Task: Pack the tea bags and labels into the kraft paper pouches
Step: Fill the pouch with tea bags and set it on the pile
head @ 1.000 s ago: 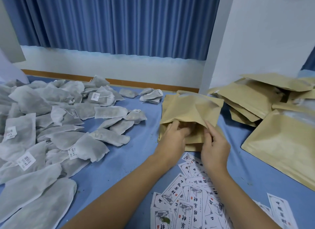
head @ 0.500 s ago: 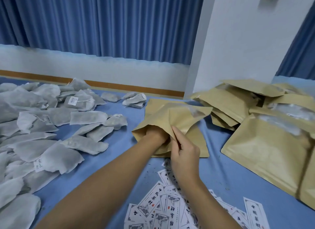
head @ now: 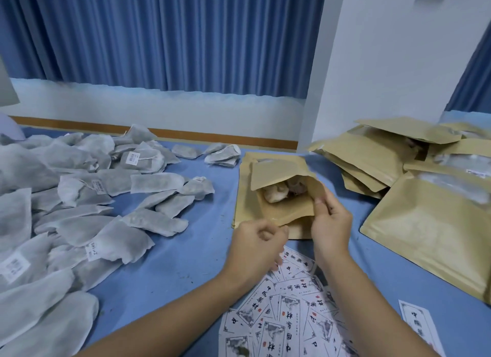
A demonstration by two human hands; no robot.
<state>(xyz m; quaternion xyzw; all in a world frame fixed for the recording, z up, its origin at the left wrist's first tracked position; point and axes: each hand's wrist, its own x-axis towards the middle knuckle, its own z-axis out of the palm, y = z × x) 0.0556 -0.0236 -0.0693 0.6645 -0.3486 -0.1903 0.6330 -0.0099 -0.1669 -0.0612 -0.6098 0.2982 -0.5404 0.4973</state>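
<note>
labels (head: 287, 316) fanned nearest me on the tabletop (head: 172, 271): thin paper cards, near weightless, likely slick on each other, so lift one by a corner or edge, don't scoop the fan

left hand (head: 255, 247) near their far edge, fingers (head: 265, 233) curled with thumb against index, nothing visible in them, clear of the pouch

right hand (head: 330, 223) just beyond: thumb and fingers (head: 320, 201) pinch the right lip of the open pouch (head: 281, 213), holding the mouth agape toward me

pouch looks like light kraft, stiff enough to keep a crease but probably flops shut if let go, so hold at the lip near the corner, not mid-panel. it lies on a flat stack of empties (head: 243, 191)

tea bags (head: 276, 193) already inside, deeper than the pinching fingertips and not touching them

loose pile (head: 106, 197) spread well to the left: soft filter-paper sachets, light, squashy, likely tearable at the seams, so take one by the body with a gentle pinch

filled pouches (head: 372, 160) heaped far right, apart from both hands
</note>
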